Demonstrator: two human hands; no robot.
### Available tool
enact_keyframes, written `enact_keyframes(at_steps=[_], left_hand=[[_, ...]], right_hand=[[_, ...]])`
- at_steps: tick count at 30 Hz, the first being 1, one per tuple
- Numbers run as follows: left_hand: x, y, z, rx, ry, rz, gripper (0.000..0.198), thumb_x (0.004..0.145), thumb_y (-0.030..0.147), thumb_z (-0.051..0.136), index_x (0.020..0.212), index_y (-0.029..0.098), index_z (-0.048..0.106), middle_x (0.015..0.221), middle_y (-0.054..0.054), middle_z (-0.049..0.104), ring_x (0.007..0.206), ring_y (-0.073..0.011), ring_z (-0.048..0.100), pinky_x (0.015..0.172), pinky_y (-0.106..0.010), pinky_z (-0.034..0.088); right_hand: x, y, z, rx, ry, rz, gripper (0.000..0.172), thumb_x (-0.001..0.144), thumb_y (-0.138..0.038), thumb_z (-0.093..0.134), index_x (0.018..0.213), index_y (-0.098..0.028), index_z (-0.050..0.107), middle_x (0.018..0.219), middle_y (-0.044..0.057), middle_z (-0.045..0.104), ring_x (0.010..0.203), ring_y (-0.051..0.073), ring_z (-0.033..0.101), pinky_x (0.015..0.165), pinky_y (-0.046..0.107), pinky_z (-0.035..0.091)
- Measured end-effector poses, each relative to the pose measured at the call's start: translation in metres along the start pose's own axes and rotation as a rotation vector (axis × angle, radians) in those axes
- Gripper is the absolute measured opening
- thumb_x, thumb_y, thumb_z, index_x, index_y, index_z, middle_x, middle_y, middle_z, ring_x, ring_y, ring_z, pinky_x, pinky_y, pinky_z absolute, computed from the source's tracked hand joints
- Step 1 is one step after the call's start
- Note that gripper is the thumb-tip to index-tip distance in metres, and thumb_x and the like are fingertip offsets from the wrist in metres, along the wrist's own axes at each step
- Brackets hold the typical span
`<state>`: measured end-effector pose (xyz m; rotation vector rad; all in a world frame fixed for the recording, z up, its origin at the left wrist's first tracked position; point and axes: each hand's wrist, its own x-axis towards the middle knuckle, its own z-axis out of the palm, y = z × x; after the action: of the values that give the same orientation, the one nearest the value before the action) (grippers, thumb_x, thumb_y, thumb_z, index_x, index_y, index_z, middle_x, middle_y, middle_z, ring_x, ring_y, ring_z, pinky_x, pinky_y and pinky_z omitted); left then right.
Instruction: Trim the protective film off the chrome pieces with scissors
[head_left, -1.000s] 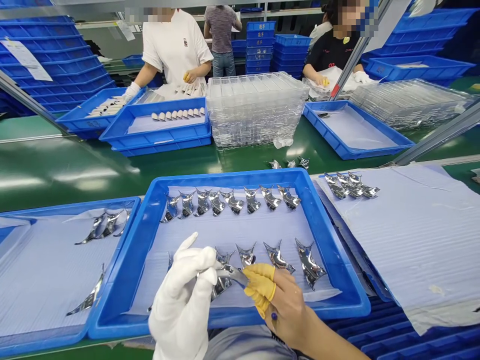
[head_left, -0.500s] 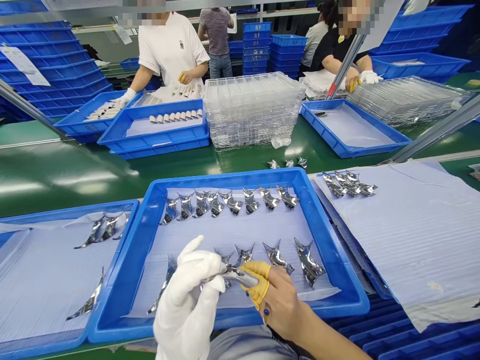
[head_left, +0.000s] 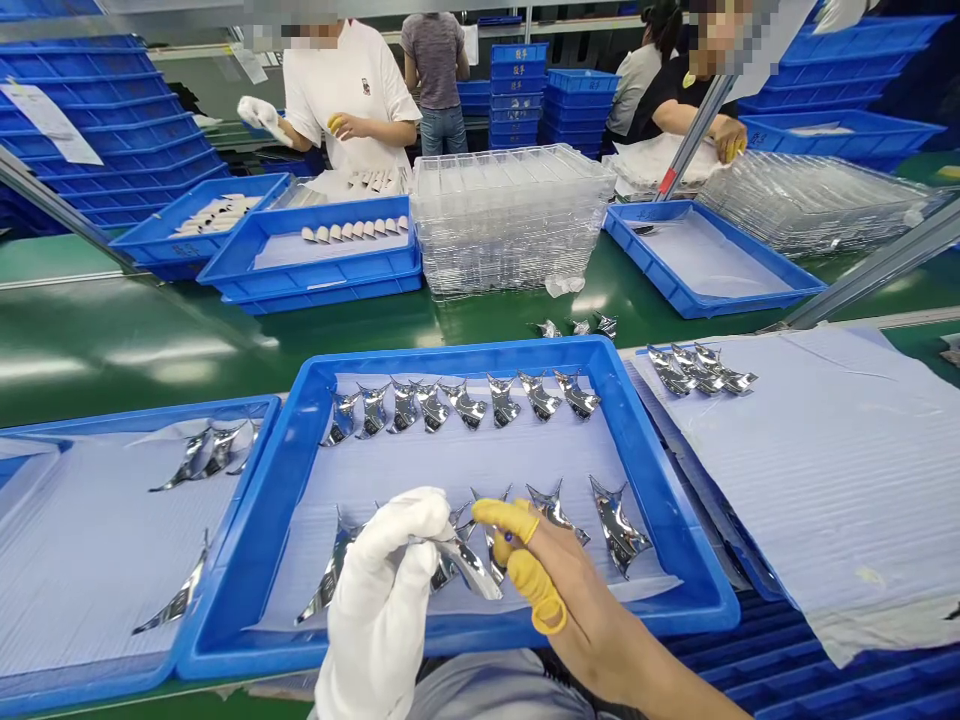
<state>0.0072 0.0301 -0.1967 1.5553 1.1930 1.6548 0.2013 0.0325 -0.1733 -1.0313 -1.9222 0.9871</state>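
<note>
Our white-gloved left hand (head_left: 379, 600): fingertips pinched on one chrome part (head_left: 476, 575), above the near row (head_left: 619, 530). Our right hand (head_left: 574, 590): finger and thumb parted, blue item (head_left: 508, 537) between, grip unclear. Blue tray (head_left: 262, 530): raised rim, far row (head_left: 502, 402), liner (head_left: 487, 460) between rows.

One head-worn camera looks forward and down, close above the central blue tray (head_left: 664, 480).

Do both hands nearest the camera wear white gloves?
No: only the left hand wears a white glove; the right hand has yellow finger covers.
</note>
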Motion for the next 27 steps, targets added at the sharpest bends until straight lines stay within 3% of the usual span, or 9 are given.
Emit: enact_keyframes(at_steps=[2, 8, 15, 21, 27], left_hand=[[-0.001, -0.002, 0.0, -0.021, -0.017, -0.015, 0.033, 0.095, 0.008, 0.057, 0.119, 0.027, 0.069, 0.112, 0.0, 0.072, 0.111, -0.0151, 0.066, 0.098, -0.026, 0.055], [-0.004, -0.003, -0.003, -0.024, -0.062, -0.047, 0.031, 0.095, 0.009, 0.056, 0.118, 0.027, 0.068, 0.115, -0.001, 0.072, 0.115, -0.0168, 0.065, 0.1, -0.028, 0.054], [-0.003, -0.001, -0.003, -0.045, -0.085, -0.068, 0.029, 0.096, 0.01, 0.055, 0.114, 0.028, 0.069, 0.111, 0.0, 0.072, 0.116, -0.0162, 0.065, 0.099, -0.026, 0.054], [-0.005, -0.002, -0.002, -0.087, -0.093, -0.085, 0.029, 0.096, 0.011, 0.055, 0.113, 0.028, 0.07, 0.113, -0.001, 0.072, 0.117, -0.0168, 0.064, 0.1, -0.027, 0.053], [-0.008, -0.004, -0.001, -0.106, -0.099, -0.108, 0.03, 0.097, 0.011, 0.054, 0.117, 0.029, 0.069, 0.115, -0.001, 0.072, 0.117, -0.0163, 0.064, 0.101, -0.027, 0.053]], right_hand=[[0.002, -0.003, 0.0, 0.005, -0.008, -0.048, 0.035, 0.11, -0.029, 0.034, 0.137, -0.026, 0.055, 0.096, 0.005, 0.065, 0.085, 0.02, 0.061, 0.077, 0.031, 0.05], [0.008, 0.002, 0.012, 0.008, 0.076, -0.163, 0.031, 0.108, -0.022, 0.04, 0.125, -0.022, 0.065, 0.077, 0.002, 0.055, 0.071, 0.018, 0.051, 0.061, 0.028, 0.039], [0.01, 0.007, 0.017, 0.094, 0.092, -0.231, 0.029, 0.105, -0.017, 0.042, 0.11, -0.021, 0.071, 0.069, 0.0, 0.049, 0.063, 0.017, 0.042, 0.057, 0.029, 0.033], [0.012, 0.007, 0.017, 0.133, 0.112, -0.244, 0.031, 0.1, -0.01, 0.041, 0.087, -0.02, 0.067, 0.065, -0.001, 0.046, 0.06, 0.016, 0.038, 0.057, 0.029, 0.031], [0.012, 0.012, 0.021, 0.127, 0.144, -0.277, 0.03, 0.095, -0.005, 0.043, 0.082, -0.02, 0.065, 0.066, 0.0, 0.049, 0.06, 0.016, 0.039, 0.055, 0.028, 0.031]])
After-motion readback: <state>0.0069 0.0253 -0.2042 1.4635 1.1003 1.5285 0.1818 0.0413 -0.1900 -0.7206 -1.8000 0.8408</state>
